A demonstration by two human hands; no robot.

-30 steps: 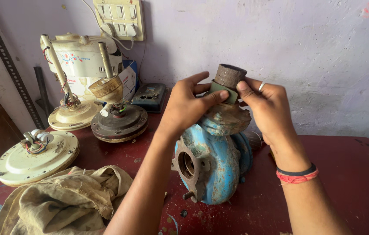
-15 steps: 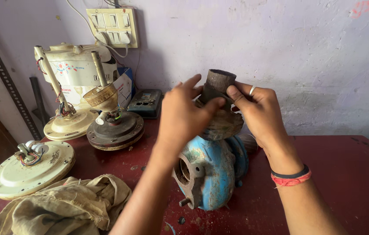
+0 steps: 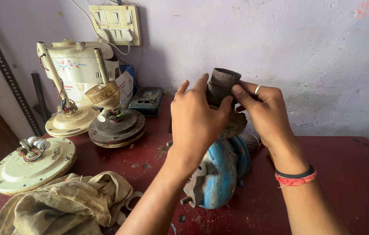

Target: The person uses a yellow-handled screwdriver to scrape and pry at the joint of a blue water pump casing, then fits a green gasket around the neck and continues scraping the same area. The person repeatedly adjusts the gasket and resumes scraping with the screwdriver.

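We see both hands closed around a short, dark, rusty metal pipe stub (image 3: 222, 85) that rises from a grimy flange at the top of a blue-painted cast-metal pump body (image 3: 219, 174). The pump stands on a worn dark-red table (image 3: 350, 174), near the middle of the scene and a little towards the far wall. The left hand (image 3: 197, 119) wraps the stub from the near left side, its fingers pressed together against the metal and the thumb touching the flange edge. The right hand (image 3: 265, 113), with a ring on one finger and red and black bands at the wrist, clamps the stub from the right, its thumb lying across the front of the pipe.

To the left, a crumpled beige cloth (image 3: 62, 204) lies at the near edge of the table. Just beyond it sits a cream round ceiling-fan motor housing with coloured wires (image 3: 32, 165). Farther back stand a cream fan motor with a slanted down-rod (image 3: 69, 117) and a dark brown fan motor with a brass-coloured cup on its rod (image 3: 117, 124), just beside each other. On the lilac wall behind them hangs a cream switchboard (image 3: 115, 24).
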